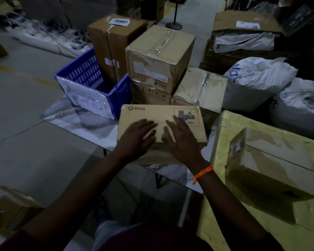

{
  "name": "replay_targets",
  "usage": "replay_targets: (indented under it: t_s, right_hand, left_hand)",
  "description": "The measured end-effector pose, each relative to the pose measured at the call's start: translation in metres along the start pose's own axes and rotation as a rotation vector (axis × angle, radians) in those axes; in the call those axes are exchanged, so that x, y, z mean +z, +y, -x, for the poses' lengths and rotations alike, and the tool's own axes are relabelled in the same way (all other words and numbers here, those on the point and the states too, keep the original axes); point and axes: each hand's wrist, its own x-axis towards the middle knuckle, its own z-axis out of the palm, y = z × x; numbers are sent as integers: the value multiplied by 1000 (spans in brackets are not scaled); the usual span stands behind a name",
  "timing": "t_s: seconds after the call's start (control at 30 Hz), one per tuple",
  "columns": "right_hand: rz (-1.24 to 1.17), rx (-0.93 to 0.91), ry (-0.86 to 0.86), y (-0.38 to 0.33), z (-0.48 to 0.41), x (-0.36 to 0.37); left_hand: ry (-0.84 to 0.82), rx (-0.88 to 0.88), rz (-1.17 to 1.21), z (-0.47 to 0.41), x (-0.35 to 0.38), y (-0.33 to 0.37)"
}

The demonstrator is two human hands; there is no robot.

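Observation:
A flat cardboard box printed PICO (145, 113) lies on a marble-patterned table (65, 115) in the middle of the view, with a red-bordered battery label at its right end. My left hand (137, 137) rests flat on the box's near left part, fingers straight. My right hand (181, 140), with an orange thread on the wrist, lies flat on the near right part, fingers spread over the top. Both hands look slightly blurred. The box's front edge hangs at the table's near rim.
A blue plastic crate (91, 78) with a handwritten paper sign stands left of the box. Taped cartons (158, 57) are stacked behind it. White sacks (257, 80) lie at the right. A yellow-wrapped block (230, 131) bearing a carton (272, 169) sits close on the right.

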Motion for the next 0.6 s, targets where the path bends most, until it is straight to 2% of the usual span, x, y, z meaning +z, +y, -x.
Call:
replay_targets:
  t_s: [0.1,0.37,0.6]
  right_hand:
    - [99,-67,-180,-3,-11,7]
    - [170,-40,-160,-3,3,13]
    - [186,-75,-296,12,-11,-4]
  left_hand:
    - [-164,-26,-85,-10,10,9]
    - [-229,-62,-169,1,14,12]
    - [-326,-63,-213,-17,-4,5]
